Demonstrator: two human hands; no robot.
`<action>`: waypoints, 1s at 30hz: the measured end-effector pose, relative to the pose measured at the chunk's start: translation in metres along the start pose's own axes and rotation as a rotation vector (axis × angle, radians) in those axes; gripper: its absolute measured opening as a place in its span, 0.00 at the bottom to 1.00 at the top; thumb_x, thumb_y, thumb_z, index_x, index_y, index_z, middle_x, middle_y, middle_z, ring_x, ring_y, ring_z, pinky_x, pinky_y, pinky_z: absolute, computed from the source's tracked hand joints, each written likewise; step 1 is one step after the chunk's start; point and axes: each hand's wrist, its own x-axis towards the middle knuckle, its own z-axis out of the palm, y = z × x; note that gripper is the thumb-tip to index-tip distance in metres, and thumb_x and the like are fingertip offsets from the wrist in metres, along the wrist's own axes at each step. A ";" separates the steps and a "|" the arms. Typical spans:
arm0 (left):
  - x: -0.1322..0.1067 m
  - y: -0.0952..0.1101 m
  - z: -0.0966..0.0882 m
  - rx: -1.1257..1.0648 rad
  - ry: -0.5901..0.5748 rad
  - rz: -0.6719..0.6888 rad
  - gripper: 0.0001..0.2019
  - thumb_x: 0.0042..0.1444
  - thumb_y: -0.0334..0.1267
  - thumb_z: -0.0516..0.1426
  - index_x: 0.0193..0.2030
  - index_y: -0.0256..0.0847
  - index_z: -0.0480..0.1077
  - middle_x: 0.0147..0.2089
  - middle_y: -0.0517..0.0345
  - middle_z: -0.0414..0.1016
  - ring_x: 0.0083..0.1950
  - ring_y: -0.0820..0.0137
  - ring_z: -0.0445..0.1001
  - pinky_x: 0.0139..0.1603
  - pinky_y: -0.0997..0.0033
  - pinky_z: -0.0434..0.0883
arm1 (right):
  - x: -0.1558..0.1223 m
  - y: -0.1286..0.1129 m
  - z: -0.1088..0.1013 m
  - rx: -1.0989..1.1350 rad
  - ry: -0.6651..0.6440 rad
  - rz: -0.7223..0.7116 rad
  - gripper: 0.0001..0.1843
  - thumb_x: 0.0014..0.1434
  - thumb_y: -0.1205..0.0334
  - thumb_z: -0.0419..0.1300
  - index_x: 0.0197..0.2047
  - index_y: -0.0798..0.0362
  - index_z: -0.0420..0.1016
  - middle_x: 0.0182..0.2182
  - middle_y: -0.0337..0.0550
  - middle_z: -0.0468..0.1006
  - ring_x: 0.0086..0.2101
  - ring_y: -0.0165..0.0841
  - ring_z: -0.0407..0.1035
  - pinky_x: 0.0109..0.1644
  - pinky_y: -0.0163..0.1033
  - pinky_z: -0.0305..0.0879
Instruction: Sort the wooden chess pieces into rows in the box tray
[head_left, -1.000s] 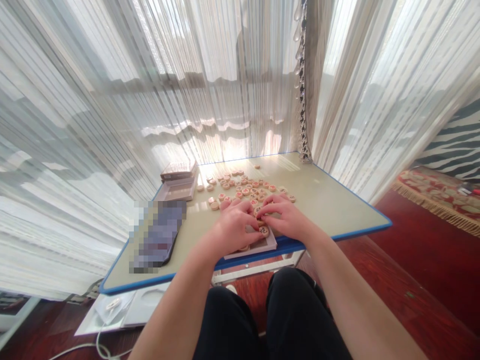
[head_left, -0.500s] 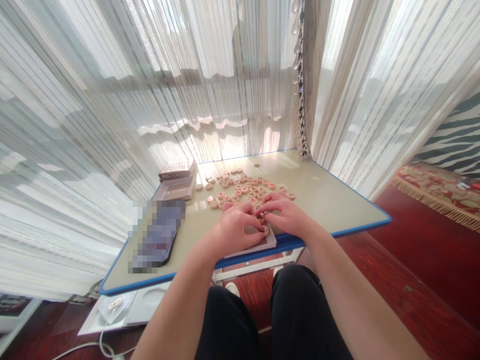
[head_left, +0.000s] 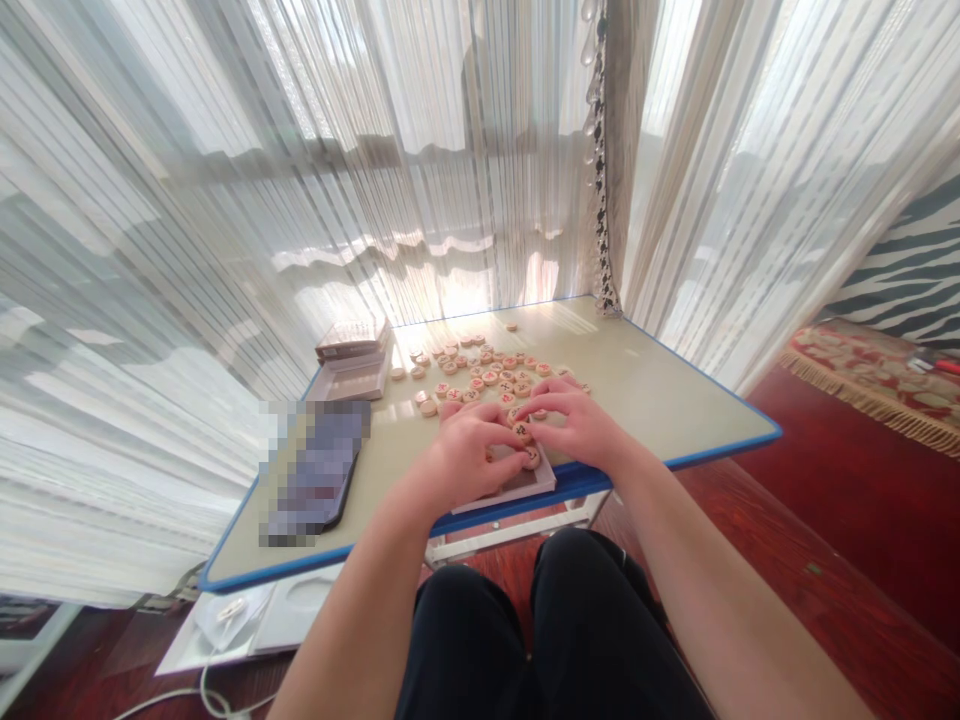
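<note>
A white box tray (head_left: 541, 484) lies at the front edge of the table, partly under my hands. In it, toward the right end, sits a round wooden Chinese chess piece (head_left: 532, 458) with a dark character. My left hand (head_left: 471, 450) reaches over the tray, thumb and index finger curled against this piece. Just above it, a second Chinese chess piece (head_left: 522, 432) is pinched in the fingers of my right hand (head_left: 574, 424). The left palm hides most of the tray's inside. Many more loose pieces (head_left: 490, 378), with red or dark characters, lie beyond my fingers.
A blue-edged table (head_left: 675, 410) carries everything. At the back left is an open box (head_left: 352, 380) with a lid-like part (head_left: 351, 338) behind it. A pixelated phone-like object (head_left: 322, 470) lies on the left. String curtains (head_left: 420, 200) hang along the far edge.
The piece in my right fingers now shows its face more plainly. My right hand has shifted slightly over the nearby pieces. My knees have come closer together.
</note>
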 end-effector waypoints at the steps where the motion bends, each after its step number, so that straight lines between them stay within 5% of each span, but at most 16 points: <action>1: -0.001 0.000 -0.001 0.005 0.046 -0.025 0.10 0.54 0.43 0.56 0.31 0.45 0.78 0.31 0.58 0.70 0.34 0.73 0.68 0.39 0.70 0.63 | 0.000 0.000 -0.001 0.005 0.032 0.003 0.09 0.51 0.64 0.59 0.34 0.48 0.79 0.34 0.41 0.72 0.40 0.35 0.65 0.51 0.44 0.59; 6: -0.007 -0.004 -0.005 0.165 0.319 -0.279 0.11 0.55 0.44 0.54 0.30 0.45 0.76 0.36 0.57 0.74 0.41 0.67 0.71 0.52 0.60 0.58 | 0.003 0.005 0.000 -0.041 0.214 0.106 0.11 0.51 0.65 0.56 0.36 0.50 0.78 0.31 0.42 0.74 0.39 0.35 0.65 0.49 0.41 0.60; 10: -0.012 -0.008 -0.006 0.193 0.436 -0.461 0.12 0.55 0.45 0.54 0.37 0.45 0.76 0.44 0.55 0.74 0.47 0.63 0.71 0.55 0.58 0.58 | 0.006 0.013 0.003 -0.353 0.335 0.321 0.14 0.52 0.65 0.53 0.38 0.53 0.78 0.35 0.47 0.75 0.41 0.40 0.63 0.50 0.45 0.56; 15: -0.012 -0.016 -0.001 0.081 0.514 -0.544 0.23 0.60 0.53 0.43 0.36 0.41 0.74 0.40 0.52 0.76 0.46 0.62 0.71 0.49 0.62 0.64 | 0.007 0.015 0.005 -0.516 0.254 0.524 0.14 0.53 0.60 0.51 0.36 0.52 0.78 0.38 0.49 0.75 0.43 0.44 0.61 0.47 0.47 0.56; 18: -0.012 -0.024 0.004 -0.047 0.620 -0.586 0.31 0.61 0.56 0.34 0.33 0.40 0.72 0.38 0.50 0.76 0.43 0.62 0.72 0.47 0.63 0.65 | 0.007 0.016 0.005 -0.474 0.278 0.522 0.15 0.53 0.59 0.51 0.38 0.50 0.77 0.38 0.47 0.76 0.44 0.44 0.61 0.48 0.47 0.55; 24: -0.012 -0.040 0.013 -0.343 0.782 -0.691 0.35 0.58 0.61 0.32 0.32 0.38 0.71 0.37 0.49 0.75 0.40 0.65 0.72 0.46 0.63 0.66 | 0.003 0.024 0.008 -0.412 0.304 0.448 0.17 0.54 0.56 0.52 0.39 0.53 0.78 0.38 0.52 0.75 0.43 0.45 0.61 0.48 0.49 0.54; 30: -0.008 -0.049 0.015 -0.469 0.765 -0.761 0.33 0.56 0.63 0.36 0.30 0.38 0.70 0.36 0.50 0.75 0.37 0.67 0.71 0.40 0.65 0.67 | 0.002 0.018 0.009 -0.345 0.261 0.294 0.13 0.50 0.62 0.54 0.36 0.50 0.78 0.39 0.46 0.75 0.44 0.41 0.61 0.53 0.47 0.52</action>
